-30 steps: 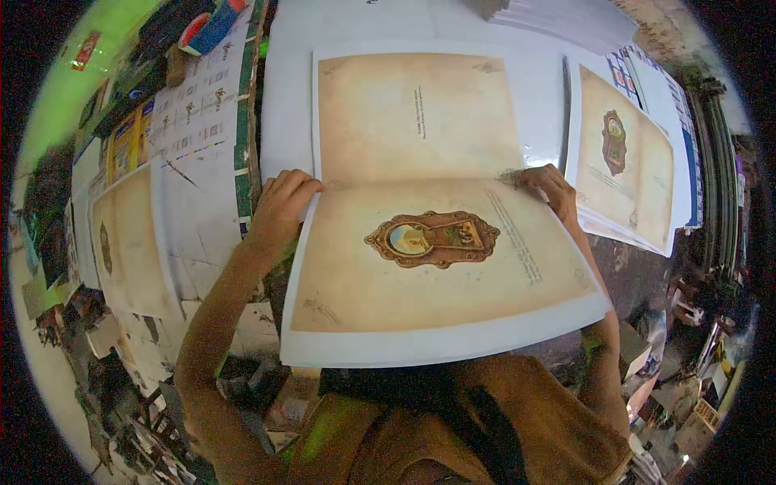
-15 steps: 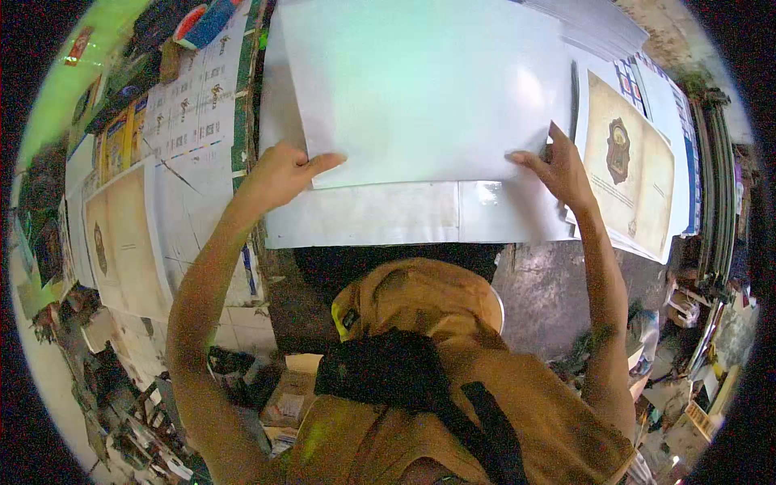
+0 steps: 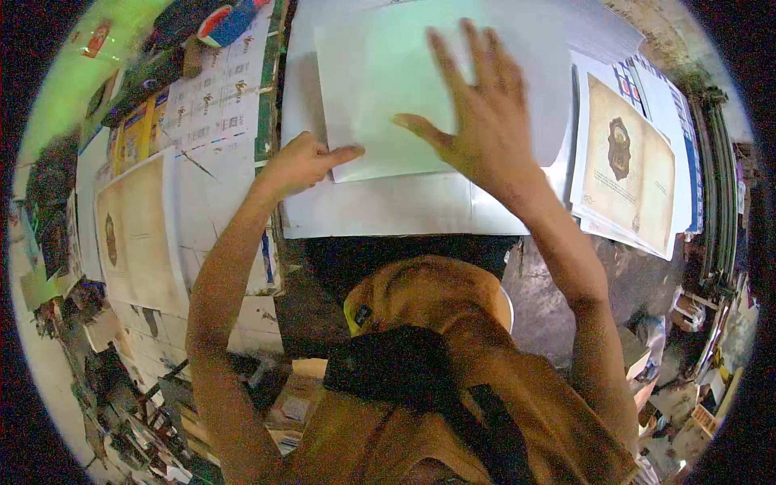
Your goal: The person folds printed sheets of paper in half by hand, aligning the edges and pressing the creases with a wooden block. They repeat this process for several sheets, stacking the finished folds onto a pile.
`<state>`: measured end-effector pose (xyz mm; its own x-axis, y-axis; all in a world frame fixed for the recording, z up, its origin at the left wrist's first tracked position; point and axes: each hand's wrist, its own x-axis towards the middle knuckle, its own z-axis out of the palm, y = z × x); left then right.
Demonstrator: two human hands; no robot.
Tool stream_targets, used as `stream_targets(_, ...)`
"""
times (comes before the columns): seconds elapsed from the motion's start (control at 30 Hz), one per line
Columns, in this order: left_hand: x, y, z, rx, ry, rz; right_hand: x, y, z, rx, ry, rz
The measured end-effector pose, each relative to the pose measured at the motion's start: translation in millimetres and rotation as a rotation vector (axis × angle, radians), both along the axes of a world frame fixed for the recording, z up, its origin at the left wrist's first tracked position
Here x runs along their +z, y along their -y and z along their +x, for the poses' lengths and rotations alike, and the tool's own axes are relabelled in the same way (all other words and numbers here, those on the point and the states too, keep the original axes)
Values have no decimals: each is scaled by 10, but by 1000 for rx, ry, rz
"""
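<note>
A large white sheet of paper (image 3: 372, 105) lies over the pale work surface (image 3: 364, 214) in front of me. My left hand (image 3: 303, 166) grips its near left corner, thumb on top and the other fingers curled at the edge. Over the right part of the sheet, my right hand (image 3: 489, 121) is spread flat with fingers apart, slightly blurred. It hides that side of the paper.
Printed parchment-look sheets (image 3: 630, 162) are stacked at the right. Another parchment-look print (image 3: 137, 226) lies at the left, near a printed sheet with repeated logos (image 3: 218, 105). A roll of tape (image 3: 217, 26) sits at the upper left. White paper (image 3: 602, 32) is piled at the back right.
My right hand has left the sheet's near right corner and moved left and away from me onto the paper, its fingers now spread. My left hand still grips the left corner.
</note>
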<state>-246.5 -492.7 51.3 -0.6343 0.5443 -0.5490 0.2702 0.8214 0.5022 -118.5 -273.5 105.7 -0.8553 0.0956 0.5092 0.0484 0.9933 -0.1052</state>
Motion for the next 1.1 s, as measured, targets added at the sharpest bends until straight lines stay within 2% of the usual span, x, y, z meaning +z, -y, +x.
stream_targets(0.1,-56,15,9,37,9,16,-380,130,-282,37,-70,70)
stream_targets(0.23,-75,5,41,25,-66,97,-660,158,-291,-21,119,80)
stream_targets(0.4,-223,-23,-59,1,-53,6,-764,98,-304,-31,208,21)
stream_targets(0.47,-181,-19,-7,-5,-112,-20,-898,78,-331,-9,193,-59)
stream_targets(0.53,71,-92,26,-39,-234,-69,-953,52,-364,4,174,-99)
stream_targets(0.6,208,-203,109,203,-828,328,-978,45,-374,5,166,-108)
stream_targets(0.67,836,-442,333,525,-776,814,-985,44,-377,0,184,-114)
stream_targets(0.77,581,-839,414,495,-1300,1191,-999,24,-386,10,182,-138)
stream_targets(0.8,186,-969,419,429,-1314,931,-1001,14,-374,15,179,-148)
stream_targets(0.83,-490,-1022,423,383,-1185,639,-1024,8,-364,14,178,-136)
stream_targets(0.87,-701,-1098,423,379,-1069,487,-1067,16,-347,11,178,-125)
stream_targets(0.93,-575,-1191,360,312,-1099,451,-1046,-18,-369,1,153,-90)
stream_targets(1.07,-554,-1156,418,245,-1125,372,-1000,-175,-388,63,89,-453)
stream_targets(1.1,-538,-1143,453,224,-1125,340,-785,-156,-344,129,-36,-637)
